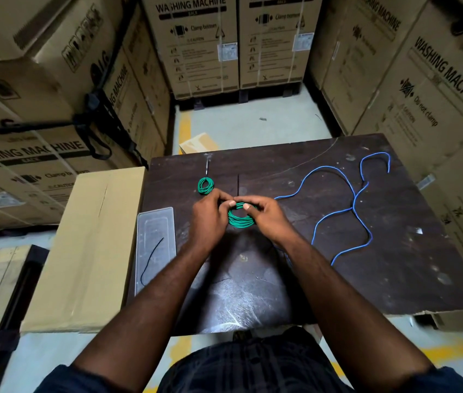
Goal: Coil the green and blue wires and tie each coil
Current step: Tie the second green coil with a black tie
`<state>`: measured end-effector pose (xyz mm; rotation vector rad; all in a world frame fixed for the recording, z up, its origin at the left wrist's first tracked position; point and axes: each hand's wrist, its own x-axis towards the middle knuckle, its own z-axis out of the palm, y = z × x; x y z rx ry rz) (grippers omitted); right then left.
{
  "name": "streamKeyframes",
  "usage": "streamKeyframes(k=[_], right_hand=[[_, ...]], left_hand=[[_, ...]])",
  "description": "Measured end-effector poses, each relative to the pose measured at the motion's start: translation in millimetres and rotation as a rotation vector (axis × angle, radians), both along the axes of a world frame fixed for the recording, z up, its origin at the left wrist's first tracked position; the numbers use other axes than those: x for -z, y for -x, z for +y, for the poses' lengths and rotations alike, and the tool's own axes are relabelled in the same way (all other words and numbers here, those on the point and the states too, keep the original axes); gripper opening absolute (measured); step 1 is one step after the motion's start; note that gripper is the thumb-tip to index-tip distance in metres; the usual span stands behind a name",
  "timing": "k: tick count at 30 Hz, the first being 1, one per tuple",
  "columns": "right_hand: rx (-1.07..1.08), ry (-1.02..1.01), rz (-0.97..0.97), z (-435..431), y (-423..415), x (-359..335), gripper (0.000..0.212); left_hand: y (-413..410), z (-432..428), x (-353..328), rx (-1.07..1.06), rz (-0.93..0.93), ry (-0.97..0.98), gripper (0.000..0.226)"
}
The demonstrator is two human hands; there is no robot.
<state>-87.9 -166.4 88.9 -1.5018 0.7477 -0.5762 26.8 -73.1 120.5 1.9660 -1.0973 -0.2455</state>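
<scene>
Across the top and both sides of the frame, stacked cartons [202, 43] read "WASHING MACHINE". Those at top centre added "Clamp bottom" and "CAUTION", one at the right said "Do not clamp", and one at upper left bore what looked like an LG mark. Below them the dark table [394, 251] filled the centre and right, with a plain carton [91, 245] along its left side. The blue wire [335, 211] lay uncoiled in loose bends on the table's right half. A clear tray [155, 222] at the table's left edge held a thin black strand [152, 259]. At centre frame, my left hand [209, 219] and right hand [267, 217] both gripped the green coil [240, 219], fingers and thumbs curled round its upper rim. A smaller green coil [205, 185] lay on the table just up-left of my left hand.
</scene>
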Motion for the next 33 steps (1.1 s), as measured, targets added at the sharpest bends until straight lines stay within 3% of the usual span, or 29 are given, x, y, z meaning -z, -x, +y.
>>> streamKeyframes(k=[14,16,19,21,24,30,33], right_hand=[[-0.006,-0.01,0.009,-1,-4,-1,0.021],[-0.001,-0.041,0.017,0,-3,0,0.022],[-0.028,-0.109,-0.01,2,0,-2,0.018],[-0.078,-0.164,-0.047,2,3,-5,0.01],[-0.146,-0.217,-0.083,3,6,-9,0.011],[-0.143,-0.31,-0.153,4,10,-11,0.006],[-0.142,-0.336,-0.16,4,9,-16,0.005]], left_hand=[[-1,-2,-8,-0.021,0.003,0.068,0.007],[-4,-5,-5,-0.079,0.151,0.074,0.01],[-11,-12,-6,-0.182,0.696,0.099,0.015],[-14,-14,-11,-0.141,0.991,0.015,0.017],[-15,-11,-16,-0.014,1.141,-0.059,0.024],[-16,-6,-7,0.006,1.438,0.167,0.023],[-16,-6,-5,0.003,1.479,0.2,0.023]])
